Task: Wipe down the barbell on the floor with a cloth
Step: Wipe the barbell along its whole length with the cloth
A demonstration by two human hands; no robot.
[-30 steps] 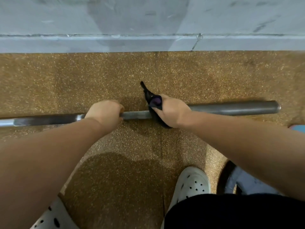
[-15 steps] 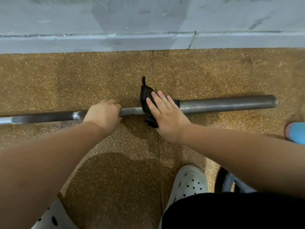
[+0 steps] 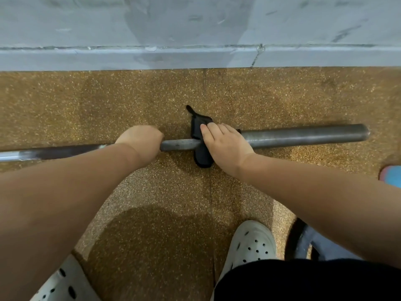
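My left grip (image 3: 141,140) is curled round the barbell (image 3: 303,135) on the floor (image 3: 152,213). Just beside it my right grip (image 3: 225,146) lies spread, pressing the cloth (image 3: 200,127) onto the shaft. Held only by pressure, the cloth could bunch or slip off, I judge.

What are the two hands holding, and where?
The left hand grips the barbell by its thin shaft. The right hand presses the dark cloth onto the bar where the thick sleeve begins, fingers laid over it.

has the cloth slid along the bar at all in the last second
No. The cloth still sits over the floor seam on the barbell, under the right hand.
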